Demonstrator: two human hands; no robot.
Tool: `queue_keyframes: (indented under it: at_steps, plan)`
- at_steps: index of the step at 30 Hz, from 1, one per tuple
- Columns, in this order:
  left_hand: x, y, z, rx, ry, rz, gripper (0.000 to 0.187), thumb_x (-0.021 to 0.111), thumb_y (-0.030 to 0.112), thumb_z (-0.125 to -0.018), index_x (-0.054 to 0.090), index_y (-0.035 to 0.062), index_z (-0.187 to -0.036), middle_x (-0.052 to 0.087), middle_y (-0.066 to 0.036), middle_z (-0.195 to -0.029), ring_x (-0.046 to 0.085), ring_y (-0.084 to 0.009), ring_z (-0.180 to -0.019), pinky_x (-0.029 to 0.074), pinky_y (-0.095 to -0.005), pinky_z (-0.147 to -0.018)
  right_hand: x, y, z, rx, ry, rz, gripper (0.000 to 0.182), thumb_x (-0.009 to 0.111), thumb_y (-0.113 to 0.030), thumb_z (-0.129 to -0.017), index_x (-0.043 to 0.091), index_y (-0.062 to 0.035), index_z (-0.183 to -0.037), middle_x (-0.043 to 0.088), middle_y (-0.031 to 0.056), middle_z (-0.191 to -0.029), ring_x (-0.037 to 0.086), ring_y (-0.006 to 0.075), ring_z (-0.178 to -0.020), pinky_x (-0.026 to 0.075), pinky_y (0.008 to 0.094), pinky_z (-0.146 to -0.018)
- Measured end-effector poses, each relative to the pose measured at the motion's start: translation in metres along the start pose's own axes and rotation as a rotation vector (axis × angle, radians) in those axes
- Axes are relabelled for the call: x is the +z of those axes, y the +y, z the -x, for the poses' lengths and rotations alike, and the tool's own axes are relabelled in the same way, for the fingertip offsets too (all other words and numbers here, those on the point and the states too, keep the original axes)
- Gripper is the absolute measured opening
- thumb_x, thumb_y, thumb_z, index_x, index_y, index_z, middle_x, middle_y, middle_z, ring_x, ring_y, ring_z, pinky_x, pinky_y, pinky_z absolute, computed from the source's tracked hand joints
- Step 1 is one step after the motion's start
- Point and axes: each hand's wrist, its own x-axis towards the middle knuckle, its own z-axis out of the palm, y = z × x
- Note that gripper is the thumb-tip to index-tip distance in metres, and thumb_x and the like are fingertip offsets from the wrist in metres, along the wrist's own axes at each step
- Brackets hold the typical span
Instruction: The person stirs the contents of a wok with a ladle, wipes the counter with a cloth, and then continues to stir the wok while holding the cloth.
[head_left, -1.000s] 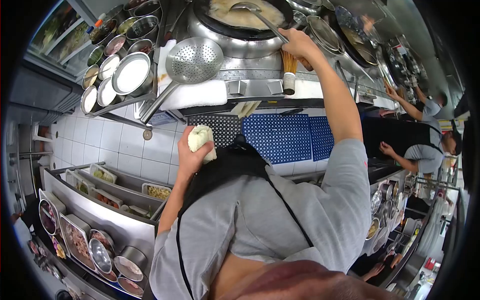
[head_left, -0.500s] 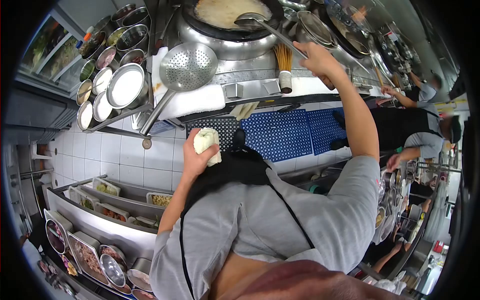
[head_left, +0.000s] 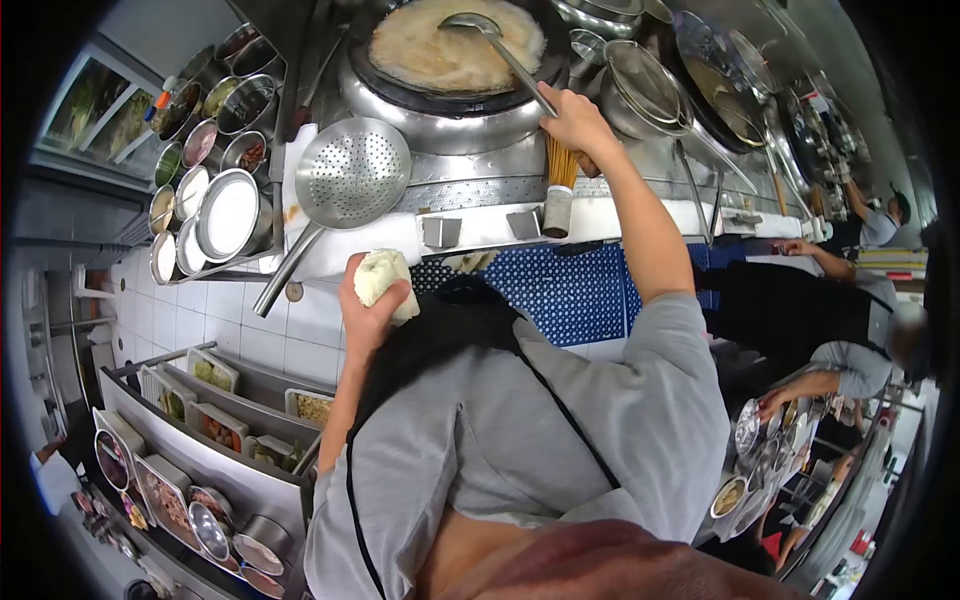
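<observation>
My right hand [head_left: 580,128] is wrapped round the handle of a long metal ladle [head_left: 515,66]. The ladle's bowl lies in the bubbling, pale brown liquid of a wok [head_left: 455,104], over its middle. In my left hand [head_left: 368,318] is a folded white cloth [head_left: 386,282], gripped close in front of my apron. A large perforated strainer [head_left: 352,172] rests on the counter between my left hand and the wok, its handle sticking out over the edge. Beneath my right hand stands a bamboo wok brush [head_left: 559,190].
Metal bowls [head_left: 230,212] with white contents and seasonings stand at the left. Behind, on the left, are food trays [head_left: 218,428]. A sieve [head_left: 645,85] sits over a pot right of the wok. A co-worker [head_left: 800,310] stands at the right, near several bowls.
The ladle's bowl has moved left and farther into the wok, and my right hand has gone left with it. The view has shifted, showing more of the wok. The co-worker's hand now reaches a bowl.
</observation>
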Motion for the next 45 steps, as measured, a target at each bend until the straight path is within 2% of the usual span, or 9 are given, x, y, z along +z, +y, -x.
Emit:
queue_keyframes:
  at_steps: [2, 3, 10, 15, 19, 26, 30, 35, 45]
  plan:
    - [0.011, 0.000, -0.003, -0.010, 0.035, -0.021, 0.039, 0.075, 0.009, -0.072, 0.059, -0.0013, -0.106, 0.064, -0.006, -0.091, 0.060, -0.0127, -0.080, 0.050, -0.0284, -0.072, -0.002, 0.000, -0.015, 0.152, -0.125, -0.208, 0.067, 0.063, -0.017, -0.082, 0.046, -0.0077, -0.146, 0.070, 0.0250, -0.099, 0.072, 0.0310, -0.072, 0.057, 0.0406, -0.075]
    - [0.016, -0.001, -0.004, -0.011, 0.048, -0.024, 0.039, 0.075, 0.010, -0.072, 0.059, -0.0013, -0.105, 0.064, -0.006, -0.091, 0.060, -0.0126, -0.080, 0.050, -0.0285, -0.072, 0.009, 0.008, -0.023, 0.129, -0.085, -0.314, 0.069, 0.066, -0.012, -0.086, 0.040, -0.0070, -0.150, 0.065, 0.0108, -0.074, 0.058, 0.0152, -0.048, 0.050, 0.0318, -0.051]
    - [0.018, 0.002, -0.016, -0.027, 0.099, -0.019, 0.039, 0.074, 0.011, -0.073, 0.059, -0.0015, -0.106, 0.064, -0.006, -0.091, 0.060, -0.0123, -0.081, 0.050, -0.0289, -0.073, 0.034, -0.009, -0.029, 0.317, -0.227, -1.388, 0.071, 0.061, -0.012, -0.095, 0.024, -0.0054, -0.155, 0.055, 0.0013, -0.066, 0.051, 0.0128, -0.048, 0.044, 0.0269, -0.042]
    - [-0.001, 0.007, -0.031, 0.010, 0.026, -0.024, 0.039, 0.074, 0.011, -0.073, 0.059, -0.0016, -0.107, 0.065, -0.006, -0.092, 0.061, -0.0129, -0.080, 0.051, -0.0290, -0.073, 0.035, -0.020, -0.020, 0.449, -0.458, -1.932, 0.016, 0.058, -0.016, -0.098, 0.045, -0.0106, -0.089, 0.057, 0.0020, -0.074, 0.053, 0.0087, -0.056, 0.046, 0.0222, -0.045]
    - [-0.019, 0.008, -0.038, 0.005, -0.035, -0.011, 0.040, 0.074, 0.010, -0.073, 0.059, -0.0019, -0.108, 0.065, -0.007, -0.093, 0.061, -0.0133, -0.081, 0.051, -0.0293, -0.073, 0.045, -0.028, -0.006, 0.381, -0.726, -2.441, 0.020, 0.054, -0.017, -0.100, 0.048, -0.0033, -0.085, 0.055, 0.0036, -0.077, 0.053, 0.0096, -0.057, 0.046, 0.0218, -0.045]
    - [-0.051, 0.002, -0.042, -0.028, -0.126, 0.063, 0.043, 0.075, 0.010, -0.073, 0.059, -0.0026, -0.111, 0.065, -0.008, -0.094, 0.062, -0.0132, -0.082, 0.052, -0.0298, -0.075, 0.043, -0.043, 0.033, 0.219, -0.763, -2.483, 0.028, 0.043, -0.020, -0.105, 0.046, 0.0072, -0.105, 0.052, 0.0091, -0.085, 0.053, 0.0157, -0.062, 0.049, 0.0292, -0.050]
    - [-0.061, -0.003, -0.046, -0.030, -0.162, 0.077, 0.043, 0.075, 0.010, -0.073, 0.059, -0.0025, -0.110, 0.065, -0.008, -0.094, 0.062, -0.0134, -0.082, 0.052, -0.0298, -0.074, 0.027, -0.055, 0.052, 0.307, -0.610, -2.122, 0.015, 0.053, -0.020, -0.101, 0.048, -0.0056, -0.101, 0.054, 0.0007, -0.070, 0.050, 0.0107, -0.047, 0.041, 0.0235, -0.037]
    - [-0.069, -0.001, -0.049, -0.033, -0.224, 0.095, 0.041, 0.075, 0.010, -0.073, 0.059, -0.0019, -0.108, 0.065, -0.007, -0.093, 0.061, -0.0131, -0.082, 0.052, -0.0296, -0.074, 0.004, -0.094, 0.082, 0.343, -0.164, -1.378, 0.062, 0.063, -0.009, -0.092, 0.039, 0.0005, -0.147, 0.058, 0.0022, -0.066, 0.053, 0.0106, -0.045, 0.043, 0.0222, -0.038]
    - [-0.079, -0.004, -0.057, -0.008, -0.354, 0.069, 0.036, 0.075, 0.009, -0.073, 0.058, -0.0002, -0.104, 0.064, -0.006, -0.091, 0.060, -0.0121, -0.082, 0.050, -0.0290, -0.074, -0.058, -0.125, 0.134, 0.247, -0.139, -0.459, 0.067, 0.068, -0.007, -0.081, 0.048, -0.0033, -0.144, 0.056, 0.0026, -0.061, 0.051, 0.0098, -0.044, 0.042, 0.0274, -0.041]
